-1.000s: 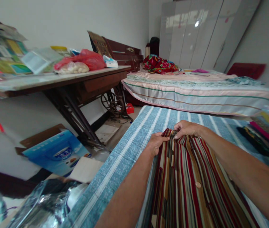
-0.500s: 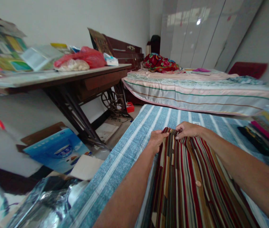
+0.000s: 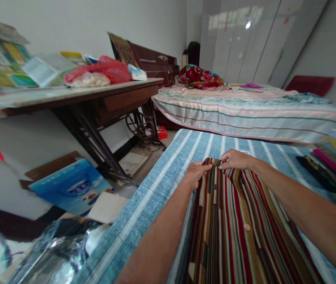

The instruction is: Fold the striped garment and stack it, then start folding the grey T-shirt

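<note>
In the head view, pinching the far end of a striped garment (image 3: 229, 221) with both hands: with the left hand (image 3: 195, 174) at the far left corner, thumb along the cloth's edge, and with the right hand (image 3: 236, 159) just beside, fingers bent over a gathered part of the same edge. Held so near together, probably, to steady the short stretch of edge in between; impossible to tell the placing of the fingers hidden beneath. Laid lengthwise on a blue striped cover (image 3: 144, 221), stopping short of its far edge, apparently for support under the cloth's length, with a pale button (image 3: 246, 227) facing up. Stacked near the right edge of the cover, well apart from the garment: folded clothes (image 3: 333, 169), piled presumably to save room. Gathered near the right edge of the desk (image 3: 128, 86), at left: a red plastic bag (image 3: 116, 70) and a tissue box (image 3: 138, 74), seemingly stored there, away from the cloth.
</note>
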Action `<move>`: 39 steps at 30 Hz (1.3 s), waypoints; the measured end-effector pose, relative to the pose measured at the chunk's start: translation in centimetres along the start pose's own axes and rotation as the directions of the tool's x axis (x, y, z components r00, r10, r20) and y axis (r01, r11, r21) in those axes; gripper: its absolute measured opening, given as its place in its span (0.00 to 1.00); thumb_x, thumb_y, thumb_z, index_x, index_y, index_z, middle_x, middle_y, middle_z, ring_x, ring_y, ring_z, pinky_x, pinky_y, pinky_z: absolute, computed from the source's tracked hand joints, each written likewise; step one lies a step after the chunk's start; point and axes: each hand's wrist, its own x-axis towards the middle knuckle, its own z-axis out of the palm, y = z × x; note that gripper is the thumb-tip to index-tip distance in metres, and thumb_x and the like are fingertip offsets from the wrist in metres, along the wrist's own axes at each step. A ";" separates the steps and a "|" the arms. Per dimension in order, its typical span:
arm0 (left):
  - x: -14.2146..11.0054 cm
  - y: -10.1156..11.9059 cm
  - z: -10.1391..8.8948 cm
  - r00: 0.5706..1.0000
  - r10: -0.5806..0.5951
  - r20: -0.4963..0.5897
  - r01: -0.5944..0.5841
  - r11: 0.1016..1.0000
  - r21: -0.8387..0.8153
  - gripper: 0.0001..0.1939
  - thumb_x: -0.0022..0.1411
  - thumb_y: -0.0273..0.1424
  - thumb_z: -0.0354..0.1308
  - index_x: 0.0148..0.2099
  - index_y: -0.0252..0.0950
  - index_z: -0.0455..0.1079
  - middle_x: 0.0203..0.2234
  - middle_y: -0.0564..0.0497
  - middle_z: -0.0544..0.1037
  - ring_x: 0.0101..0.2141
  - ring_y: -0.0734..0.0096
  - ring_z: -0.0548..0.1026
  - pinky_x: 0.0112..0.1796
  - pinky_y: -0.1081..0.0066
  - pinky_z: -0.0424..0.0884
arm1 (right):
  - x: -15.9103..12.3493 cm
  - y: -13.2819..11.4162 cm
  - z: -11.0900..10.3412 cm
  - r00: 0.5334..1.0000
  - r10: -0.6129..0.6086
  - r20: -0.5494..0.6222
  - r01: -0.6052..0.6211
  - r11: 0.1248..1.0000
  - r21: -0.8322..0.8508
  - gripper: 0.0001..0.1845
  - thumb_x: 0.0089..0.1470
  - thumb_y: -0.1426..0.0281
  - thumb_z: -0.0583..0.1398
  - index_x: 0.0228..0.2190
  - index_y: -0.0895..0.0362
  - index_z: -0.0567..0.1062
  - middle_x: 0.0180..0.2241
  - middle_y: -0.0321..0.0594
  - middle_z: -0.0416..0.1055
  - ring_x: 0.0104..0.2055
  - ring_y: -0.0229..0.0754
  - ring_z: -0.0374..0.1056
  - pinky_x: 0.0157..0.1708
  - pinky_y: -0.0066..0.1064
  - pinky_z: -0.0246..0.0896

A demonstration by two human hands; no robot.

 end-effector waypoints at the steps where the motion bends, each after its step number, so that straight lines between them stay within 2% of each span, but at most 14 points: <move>1: 0.1 -0.1 0.1 1.000 0.016 0.000 -0.016 1.000 0.017 0.14 0.37 0.26 0.70 0.30 0.31 0.73 0.18 0.51 0.75 0.18 0.71 0.72 0.24 0.71 0.69 | 0.0 0.0 0.0 1.000 0.002 0.000 -0.002 1.000 0.000 0.20 0.34 0.54 0.64 0.14 0.57 0.68 0.13 0.27 0.53 0.19 0.31 0.50 0.21 0.26 0.42; 4: 0.4 -0.5 0.2 0.989 0.144 -0.028 -0.138 0.981 0.139 0.10 0.39 0.27 0.68 0.28 0.33 0.73 0.17 0.55 0.73 0.18 0.75 0.70 0.23 0.74 0.66 | -0.3 0.1 0.0 1.000 0.009 0.026 -0.010 1.000 0.021 0.18 0.33 0.54 0.65 0.18 0.57 0.73 0.15 0.28 0.60 0.22 0.33 0.55 0.23 0.26 0.47; 6: 0.7 -0.6 0.2 0.963 0.259 -0.067 -0.233 0.936 0.265 0.07 0.42 0.27 0.66 0.25 0.34 0.71 0.15 0.58 0.70 0.17 0.77 0.67 0.22 0.76 0.62 | -0.6 0.1 -0.1 0.999 0.018 0.051 -0.020 0.999 0.049 0.19 0.32 0.54 0.65 0.22 0.57 0.76 0.19 0.31 0.67 0.25 0.36 0.61 0.26 0.26 0.52; 8: 0.9 -0.7 0.0 0.942 0.321 -0.098 -0.270 0.899 0.344 0.06 0.43 0.28 0.65 0.22 0.34 0.69 0.13 0.60 0.67 0.17 0.79 0.64 0.20 0.78 0.59 | -0.9 0.0 -0.2 0.997 0.032 0.068 -0.037 0.997 0.073 0.20 0.32 0.55 0.65 0.24 0.58 0.77 0.22 0.33 0.70 0.27 0.37 0.63 0.28 0.27 0.55; 14: 0.9 -0.6 -0.1 0.958 0.271 -0.095 -0.226 0.915 0.333 0.05 0.45 0.25 0.61 0.23 0.34 0.67 0.12 0.59 0.66 0.16 0.78 0.65 0.19 0.77 0.59 | -0.8 0.6 -0.4 0.998 0.054 0.033 -0.057 0.996 0.075 0.15 0.30 0.59 0.66 0.19 0.58 0.75 0.17 0.31 0.66 0.23 0.34 0.58 0.25 0.26 0.51; 23: 0.7 -0.4 -0.2 0.965 0.230 -0.123 -0.169 0.911 0.377 0.08 0.47 0.29 0.63 0.26 0.35 0.66 0.14 0.58 0.68 0.16 0.76 0.67 0.20 0.76 0.62 | 0.1 2.4 0.3 0.997 0.073 -0.037 -0.070 0.995 0.074 0.19 0.30 0.55 0.66 0.20 0.58 0.75 0.17 0.30 0.65 0.23 0.34 0.59 0.25 0.26 0.52; 26: 0.8 -0.4 -0.4 0.947 0.273 -0.168 -0.169 0.870 0.463 0.08 0.45 0.28 0.64 0.25 0.36 0.66 0.12 0.60 0.65 0.17 0.76 0.65 0.21 0.76 0.61 | 0.0 2.3 0.4 0.996 0.079 -0.047 -0.076 0.994 0.073 0.20 0.30 0.53 0.66 0.20 0.58 0.75 0.17 0.32 0.66 0.23 0.35 0.60 0.25 0.26 0.54; 30: 1.2 -0.3 -0.8 0.910 0.366 -0.194 -0.193 0.790 0.582 0.10 0.40 0.26 0.66 0.20 0.36 0.65 0.11 0.60 0.63 0.21 0.74 0.66 0.26 0.75 0.61 | 0.0 2.3 0.5 0.996 0.064 -0.067 -0.060 0.996 0.065 0.22 0.36 0.51 0.63 0.23 0.58 0.77 0.21 0.33 0.69 0.26 0.36 0.63 0.28 0.27 0.56; 35: 1.6 -0.1 -1.3 0.883 0.427 -0.195 -0.212 0.732 0.647 0.10 0.39 0.26 0.67 0.25 0.37 0.69 0.18 0.56 0.70 0.32 0.66 0.72 0.36 0.71 0.64 | 0.1 2.5 1.3 0.986 0.067 -0.154 -0.069 0.998 -0.011 0.19 0.40 0.53 0.61 0.23 0.58 0.76 0.21 0.33 0.70 0.27 0.37 0.64 0.29 0.27 0.57; 39: 1.6 0.1 -1.4 0.872 0.473 -0.129 -0.225 0.620 0.752 0.13 0.39 0.26 0.67 0.31 0.37 0.70 0.26 0.51 0.76 0.38 0.62 0.74 0.43 0.69 0.64 | 0.2 2.2 2.3 0.965 0.074 -0.251 -0.114 0.982 -0.148 0.14 0.43 0.58 0.61 0.20 0.56 0.74 0.20 0.32 0.68 0.25 0.36 0.63 0.26 0.27 0.54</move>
